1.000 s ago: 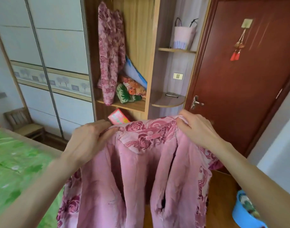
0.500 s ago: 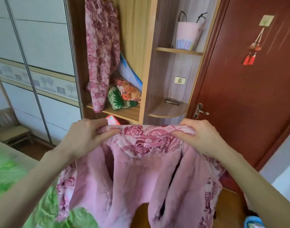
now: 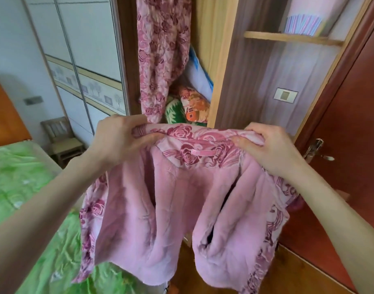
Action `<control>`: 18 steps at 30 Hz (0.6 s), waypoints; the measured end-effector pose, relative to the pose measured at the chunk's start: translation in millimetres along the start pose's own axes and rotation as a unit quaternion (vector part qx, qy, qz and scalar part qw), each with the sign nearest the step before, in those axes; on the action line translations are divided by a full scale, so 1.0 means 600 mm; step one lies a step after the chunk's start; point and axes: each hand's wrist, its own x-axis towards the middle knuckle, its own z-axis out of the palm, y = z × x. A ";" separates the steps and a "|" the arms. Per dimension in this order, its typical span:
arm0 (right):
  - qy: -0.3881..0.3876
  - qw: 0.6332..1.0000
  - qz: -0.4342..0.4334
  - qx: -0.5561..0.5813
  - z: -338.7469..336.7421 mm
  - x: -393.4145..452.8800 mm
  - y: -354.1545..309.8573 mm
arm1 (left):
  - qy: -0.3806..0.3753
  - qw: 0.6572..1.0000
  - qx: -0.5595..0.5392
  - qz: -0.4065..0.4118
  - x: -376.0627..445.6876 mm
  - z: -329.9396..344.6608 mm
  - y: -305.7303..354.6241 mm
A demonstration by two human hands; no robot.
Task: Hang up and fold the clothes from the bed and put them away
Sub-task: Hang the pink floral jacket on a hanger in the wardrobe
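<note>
I hold a pink fleece-lined jacket (image 3: 177, 198) with a rose-print outer side up in front of me, its lining facing me. My left hand (image 3: 118, 139) grips the left end of the collar and my right hand (image 3: 273, 147) grips the right end. A pink hanging loop sits at the collar's middle. Behind it a matching rose-print garment (image 3: 160, 54) hangs in the open wardrobe (image 3: 224, 66). The bed with its green cover (image 3: 20, 187) lies at the lower left.
Folded cushions and bedding (image 3: 192, 105) fill the wardrobe shelf. Corner shelves (image 3: 287, 38) carry a striped bag. A dark red door (image 3: 355, 128) with a metal handle stands at the right. White sliding doors (image 3: 80, 56) and a small wooden chair (image 3: 61, 139) are at the left.
The view has moved closer to the wardrobe and the jacket is held higher. Both hands keep their grip on the collar ends.
</note>
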 end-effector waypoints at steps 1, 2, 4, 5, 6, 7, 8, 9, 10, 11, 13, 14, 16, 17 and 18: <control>-0.009 1.000 -0.006 0.011 0.003 0.024 0.024 | 0.001 1.000 0.012 -0.012 0.016 0.010 0.000; -0.019 1.000 -0.013 0.021 0.006 0.046 0.045 | -0.002 0.999 0.024 -0.026 0.030 0.020 0.000; -0.040 0.998 -0.029 0.036 0.015 0.089 0.080 | 0.000 0.997 0.050 -0.053 0.054 0.037 -0.006; -0.049 0.997 -0.039 0.046 0.022 0.109 0.094 | 0.008 0.996 0.062 -0.064 0.062 0.044 -0.012; -0.056 0.996 -0.050 0.057 0.029 0.129 0.103 | 0.019 0.994 0.074 -0.074 0.068 0.049 -0.017; -0.060 0.994 -0.062 0.065 0.037 0.148 0.110 | 0.030 0.992 0.084 -0.086 0.071 0.054 -0.023; -0.062 0.993 -0.072 0.068 0.045 0.167 0.114 | 0.039 0.990 0.094 -0.097 0.073 0.058 -0.028; -0.062 0.993 -0.079 0.067 0.054 0.186 0.119 | 0.045 0.988 0.104 -0.108 0.074 0.062 -0.032; -0.061 0.992 -0.085 0.064 0.063 0.204 0.124 | 0.047 0.985 0.111 -0.119 0.076 0.065 -0.036; -0.059 0.992 -0.092 0.060 0.073 0.223 0.129 | 0.050 0.983 0.117 -0.131 0.078 0.069 -0.042; -0.057 0.991 -0.108 0.057 0.095 0.262 0.136 | 0.064 0.978 0.128 -0.153 0.082 0.074 -0.055; -0.055 0.990 -0.113 0.062 0.105 0.281 0.136 | 0.072 0.975 0.132 -0.161 0.085 0.076 -0.062; -0.047 0.989 -0.118 0.074 0.122 0.316 0.134 | 0.084 0.971 0.141 -0.175 0.094 0.078 -0.072; -0.040 0.989 -0.118 0.078 0.130 0.333 0.133 | 0.090 0.969 0.145 -0.181 0.099 0.078 -0.077; -0.032 0.988 -0.123 0.084 0.138 0.349 0.132 | 0.095 0.967 0.149 -0.186 0.106 0.077 -0.084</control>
